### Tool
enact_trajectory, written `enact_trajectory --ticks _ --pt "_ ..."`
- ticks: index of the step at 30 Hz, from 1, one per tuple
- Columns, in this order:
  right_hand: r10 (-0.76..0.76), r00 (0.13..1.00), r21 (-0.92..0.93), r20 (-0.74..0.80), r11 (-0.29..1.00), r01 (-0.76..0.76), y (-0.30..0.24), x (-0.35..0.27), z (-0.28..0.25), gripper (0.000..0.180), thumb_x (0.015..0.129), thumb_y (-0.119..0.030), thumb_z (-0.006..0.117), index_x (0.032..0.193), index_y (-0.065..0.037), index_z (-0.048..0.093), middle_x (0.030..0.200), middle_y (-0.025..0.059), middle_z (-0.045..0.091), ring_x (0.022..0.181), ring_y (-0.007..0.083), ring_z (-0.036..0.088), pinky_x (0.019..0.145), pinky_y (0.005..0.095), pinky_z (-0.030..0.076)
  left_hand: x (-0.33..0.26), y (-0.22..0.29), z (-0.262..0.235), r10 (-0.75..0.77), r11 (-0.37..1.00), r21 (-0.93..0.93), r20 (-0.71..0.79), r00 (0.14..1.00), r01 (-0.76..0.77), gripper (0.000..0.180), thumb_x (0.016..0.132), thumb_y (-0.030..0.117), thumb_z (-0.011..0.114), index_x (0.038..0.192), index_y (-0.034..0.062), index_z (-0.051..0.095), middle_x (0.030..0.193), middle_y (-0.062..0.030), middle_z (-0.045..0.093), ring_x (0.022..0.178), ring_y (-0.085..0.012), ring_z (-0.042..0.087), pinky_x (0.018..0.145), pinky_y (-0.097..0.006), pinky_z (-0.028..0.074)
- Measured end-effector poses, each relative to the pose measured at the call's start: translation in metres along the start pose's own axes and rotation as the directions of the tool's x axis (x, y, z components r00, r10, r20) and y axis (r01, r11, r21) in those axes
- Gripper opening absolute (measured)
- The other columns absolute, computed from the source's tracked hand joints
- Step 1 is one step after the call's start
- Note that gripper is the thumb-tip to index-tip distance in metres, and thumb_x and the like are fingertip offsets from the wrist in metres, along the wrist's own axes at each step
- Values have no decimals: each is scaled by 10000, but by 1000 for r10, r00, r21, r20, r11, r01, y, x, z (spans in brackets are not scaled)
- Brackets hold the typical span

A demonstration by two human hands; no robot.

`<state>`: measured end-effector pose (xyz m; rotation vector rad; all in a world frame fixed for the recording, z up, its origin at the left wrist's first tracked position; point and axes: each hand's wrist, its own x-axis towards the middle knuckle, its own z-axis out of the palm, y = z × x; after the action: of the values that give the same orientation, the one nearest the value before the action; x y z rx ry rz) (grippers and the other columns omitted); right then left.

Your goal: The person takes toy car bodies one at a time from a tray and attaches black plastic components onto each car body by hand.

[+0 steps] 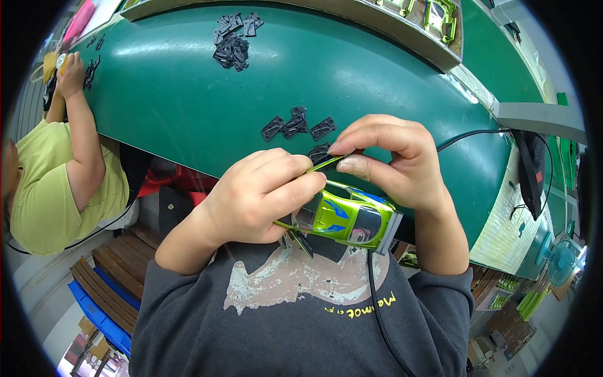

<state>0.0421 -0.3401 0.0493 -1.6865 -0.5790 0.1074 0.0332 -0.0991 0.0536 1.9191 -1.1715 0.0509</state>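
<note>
A shiny green toy car (353,220) with blue markings and dark windows is held close to my chest, over the table's near edge. My left hand (254,195) is closed around its left end. One car door (301,244) sticks out on the side towards me. On the far side, a thin green-edged door (326,163) stands out from the body, and the thumb and forefinger of my right hand (399,157) pinch its end. Just beyond my fingers lie several small black plastic parts (323,128), one partly hidden by my hands.
A heap of black parts (231,51) lies farther back on the green table (163,81). At the far edge, a long box (352,22) holds green car bodies. A black cable (471,133) crosses the right side. On the left, a co-worker's hand (72,75) works beside more black parts.
</note>
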Motion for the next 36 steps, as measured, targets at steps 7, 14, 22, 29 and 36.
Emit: enact_trajectory --ticks 7,14,22,29,36 --pt "-202 979 -242 30 949 203 -7 -1 9 170 688 -6 793 836 -22 712 794 102 698 725 248 682 642 328 534 -11 0 7 41 999 -1 -103 994 -41 612 697 8 740 1256 17 492 976 -144 653 776 -300 645 682 -398 513" --pt "-228 974 -229 -10 948 220 -4 -3 14 176 672 15 784 829 -20 711 771 101 693 680 238 670 615 324 526 -9 -3 -4 97 995 -25 1 995 -97 554 808 -15 714 1280 -24 425 956 -192 644 705 -313 643 621 -406 518" --pt "-120 974 -60 190 989 134 -13 8 -12 838 650 -471 865 1281 5 586 1198 202 622 1099 340 624 924 414 496 -8 -10 5 -9 999 42 -135 991 15 753 697 13 752 1363 -19 403 1002 -172 619 747 -330 625 666 -415 500" --pt "53 987 -629 155 775 57 -38 -6 16 895 581 -265 866 1347 -6 480 1291 182 521 1196 346 525 1046 498 376 6 -3 17 -58 924 362 -176 983 119 753 657 -21 661 1359 -63 390 970 -183 604 767 -335 597 673 -423 486" --pt "-145 987 -545 67 823 158 -26 -5 10 689 597 -79 795 1244 -7 573 1123 163 639 1026 334 626 881 427 481 14 12 -5 -144 933 329 -41 989 149 732 638 -15 720 1324 -28 465 1067 -203 603 950 -382 610 837 -444 503"
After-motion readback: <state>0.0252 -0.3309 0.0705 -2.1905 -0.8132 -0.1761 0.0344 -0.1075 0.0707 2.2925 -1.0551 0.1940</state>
